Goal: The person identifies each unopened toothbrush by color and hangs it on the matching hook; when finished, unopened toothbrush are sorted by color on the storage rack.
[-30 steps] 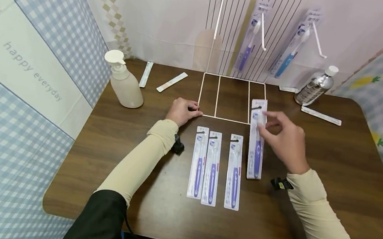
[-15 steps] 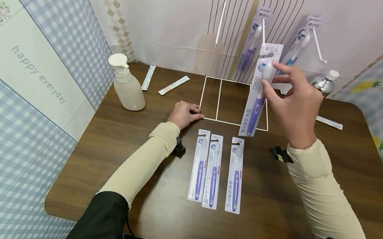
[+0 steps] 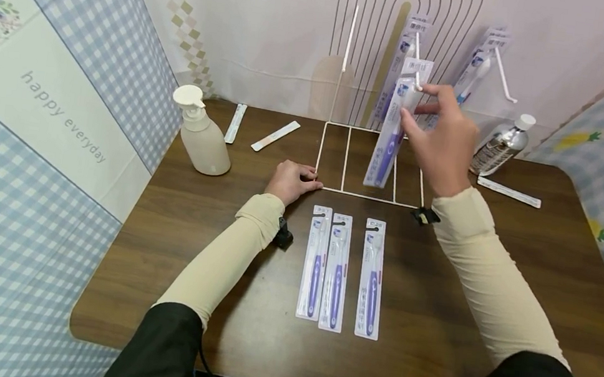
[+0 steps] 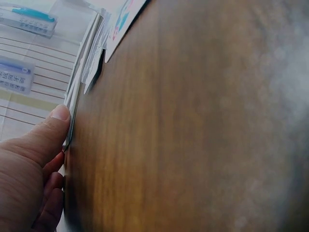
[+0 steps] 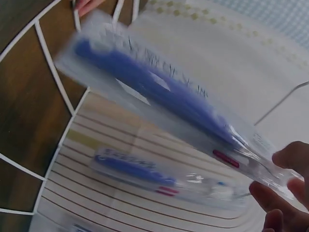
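My right hand [image 3: 444,137] pinches a packaged purple toothbrush [image 3: 390,139] by the upper side of its card. The pack hangs tilted in the air, its top slot at the tip of the middle hook [image 3: 418,82] of a white wire display rack [image 3: 358,194]. In the right wrist view this toothbrush pack [image 5: 159,96] crosses the frame, with thumb and fingers at its end. My left hand [image 3: 287,181] holds the rack's front left base corner; the left wrist view shows the thumb [image 4: 53,128] against the wire. Behind, another purple toothbrush pack [image 3: 386,95] hangs on the middle hook.
Three purple toothbrush packs [image 3: 314,272] lie on the wooden table [image 3: 431,330] before the rack. A blue toothbrush pack [image 3: 481,63] hangs on the right hook. A pump bottle [image 3: 203,138], a silver bottle [image 3: 502,147] and flat white sachets [image 3: 276,135] stand or lie around.
My right hand has lifted the toothbrush pack off the table, then carried it up and slightly left to the middle hook's tip. The left hand has stayed at the rack's corner.
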Available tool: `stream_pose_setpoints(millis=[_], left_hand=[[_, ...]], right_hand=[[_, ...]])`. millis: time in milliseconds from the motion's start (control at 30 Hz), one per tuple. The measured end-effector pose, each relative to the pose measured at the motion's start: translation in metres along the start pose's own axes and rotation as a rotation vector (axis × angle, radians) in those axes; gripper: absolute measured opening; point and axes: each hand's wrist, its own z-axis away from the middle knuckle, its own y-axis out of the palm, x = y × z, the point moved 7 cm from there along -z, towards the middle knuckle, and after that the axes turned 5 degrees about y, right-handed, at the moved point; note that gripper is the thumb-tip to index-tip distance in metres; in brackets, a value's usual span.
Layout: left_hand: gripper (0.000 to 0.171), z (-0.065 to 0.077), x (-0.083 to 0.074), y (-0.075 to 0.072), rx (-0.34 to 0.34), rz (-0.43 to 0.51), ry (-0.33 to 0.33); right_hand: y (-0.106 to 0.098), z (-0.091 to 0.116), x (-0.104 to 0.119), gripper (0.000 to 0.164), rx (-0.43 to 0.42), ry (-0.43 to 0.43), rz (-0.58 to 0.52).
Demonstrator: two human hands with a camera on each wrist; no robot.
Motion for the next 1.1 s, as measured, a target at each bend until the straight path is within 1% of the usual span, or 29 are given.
stream_pose_setpoints(millis=[133, 267, 433, 600, 700, 867, 1000, 1100], left_hand=[[0.028, 0.001, -0.001, 0.003, 0.006, -0.001, 0.003], [0.029, 0.002, -0.001, 0.006, 0.018, 0.011, 0.0], [0.029, 0.001, -0.001, 0.009, 0.017, 0.016, -0.006], [0.028, 0.001, -0.003, 0.01, 0.005, -0.002, 0.025], [0.027, 0.0, -0.005, 0.009, 0.002, -0.01, 0.045], [0.027, 0.0, -0.005, 0.009, 0.005, -0.005, 0.05], [0.027, -0.001, -0.003, 0.008, 0.007, 0.003, 0.04], [0.026, -0.001, -0.002, 0.006, 0.005, 0.003, 0.035]], right_hand=[[0.022, -0.02, -0.012, 0.041, 0.015, 0.067, 0.028], [0.037, -0.038, -0.024, 0.042, 0.011, 0.118, 0.066], [0.047, -0.052, -0.033, 0.042, 0.007, 0.158, 0.091], [0.051, -0.059, -0.038, 0.043, 0.014, 0.191, 0.099], [0.052, -0.06, -0.04, 0.045, 0.023, 0.195, 0.101], [0.046, -0.054, -0.042, 0.046, 0.019, 0.209, 0.097], [0.033, -0.04, -0.04, 0.046, 0.001, 0.219, 0.065], [0.023, -0.023, -0.038, 0.044, -0.006, 0.194, 0.025]])
